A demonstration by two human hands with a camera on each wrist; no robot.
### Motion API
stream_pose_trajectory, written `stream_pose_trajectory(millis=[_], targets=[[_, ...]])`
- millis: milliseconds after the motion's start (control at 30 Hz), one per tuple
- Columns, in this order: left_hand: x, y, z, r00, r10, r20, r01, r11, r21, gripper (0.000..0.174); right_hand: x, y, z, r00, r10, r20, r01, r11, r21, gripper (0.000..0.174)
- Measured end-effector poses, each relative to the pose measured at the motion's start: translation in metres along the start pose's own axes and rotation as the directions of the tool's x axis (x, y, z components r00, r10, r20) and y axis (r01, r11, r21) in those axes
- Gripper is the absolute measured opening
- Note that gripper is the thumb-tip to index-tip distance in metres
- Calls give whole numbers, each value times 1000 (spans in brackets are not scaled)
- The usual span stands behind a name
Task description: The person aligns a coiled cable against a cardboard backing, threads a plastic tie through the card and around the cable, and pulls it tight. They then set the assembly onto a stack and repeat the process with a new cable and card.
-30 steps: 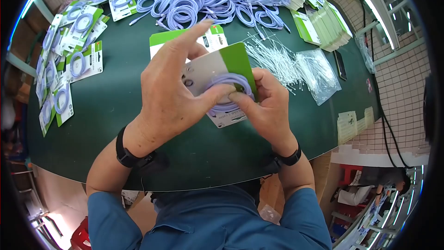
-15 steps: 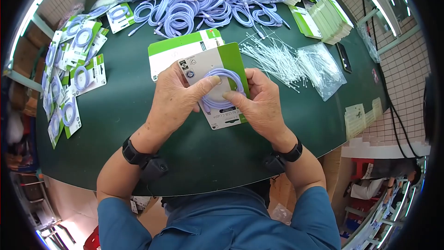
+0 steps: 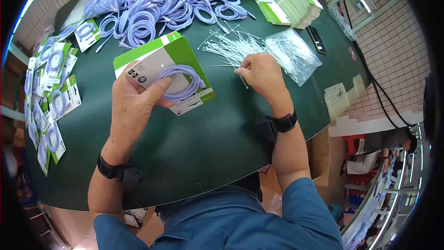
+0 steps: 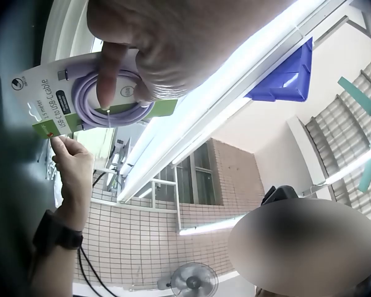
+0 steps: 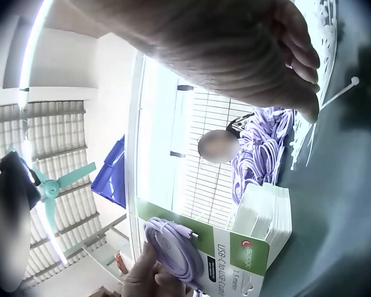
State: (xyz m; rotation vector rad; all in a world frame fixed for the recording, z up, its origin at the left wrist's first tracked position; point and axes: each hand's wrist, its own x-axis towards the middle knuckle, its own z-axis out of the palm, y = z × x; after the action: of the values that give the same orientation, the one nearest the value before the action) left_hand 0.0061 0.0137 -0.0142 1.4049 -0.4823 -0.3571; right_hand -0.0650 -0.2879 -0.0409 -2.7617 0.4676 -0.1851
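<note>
My left hand (image 3: 129,109) holds a white and green cardboard backing card (image 3: 189,55), with its thumb pressing on a coiled lilac USB cable (image 3: 178,69) laid against the front. In the left wrist view the printed card (image 4: 40,93) reads USB-C to USB-C cable. My right hand (image 3: 263,74) is at the near edge of a loose pile of white cable ties (image 3: 233,48). Thumb and index finger of that hand pinch one cable tie (image 5: 340,93), whose head end sticks out in the right wrist view.
Behind the held card lies a stack of similar cards (image 3: 121,61). A large heap of lilac cables (image 3: 148,9) fills the back. Carded cables (image 3: 55,60) pile up at left. More card stacks (image 3: 296,7), a bag of ties (image 3: 296,60) and a phone (image 3: 317,39) lie at right.
My right hand has let go of the carded cable and moved right to the cable ties. The left hand keeps the card, now tilted and shifted left in the head view.
</note>
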Motion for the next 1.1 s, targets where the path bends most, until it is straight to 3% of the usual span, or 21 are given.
stream_pose_trajectory(millis=[133,233,367,533,633,667,767,800,900,933,1033,1067,1100], targets=[[-3,-3,4,999,36,30,-36,999,20,35,2,0,14,990,114,77,-108,991,-82,23],[-6,-3,6,998,37,60,-38,999,20,34,1,-1,26,999,-24,30,24,1000,9,24],[-9,-3,9,995,70,74,-71,997,15,31,0,-2,39,999,-39,11,40,993,-113,23],[-12,4,7,993,33,111,-43,996,81,32,-5,-1,34,995,-84,-46,78,991,-107,17],[-17,1,7,987,-4,160,7,1000,-15,34,-3,3,21,991,-121,-62,132,960,246,14],[-19,2,7,986,-5,164,8,1000,-13,34,-3,0,15,991,-117,-63,129,960,248,14],[-27,13,7,986,83,145,-78,996,-44,33,-4,-4,-3,994,-94,54,49,838,544,13],[-29,16,7,986,77,150,-70,996,-46,33,-3,-2,-2,995,-86,58,41,838,545,13],[-34,26,1,942,336,-15,-335,936,-105,30,0,4,2,995,-88,50,54,879,474,18],[-34,28,-1,944,330,-11,-329,938,-106,30,1,5,4,995,-82,54,47,878,476,18],[-31,31,-6,880,452,-145,-454,891,22,26,4,-1,8,994,-107,36,58,758,649,19],[-28,29,-7,879,452,-151,-455,890,20,26,3,-5,7,993,-111,39,60,761,646,19],[-23,27,-7,837,534,-117,-516,842,157,25,1,-8,6,993,-114,29,62,716,695,19]])
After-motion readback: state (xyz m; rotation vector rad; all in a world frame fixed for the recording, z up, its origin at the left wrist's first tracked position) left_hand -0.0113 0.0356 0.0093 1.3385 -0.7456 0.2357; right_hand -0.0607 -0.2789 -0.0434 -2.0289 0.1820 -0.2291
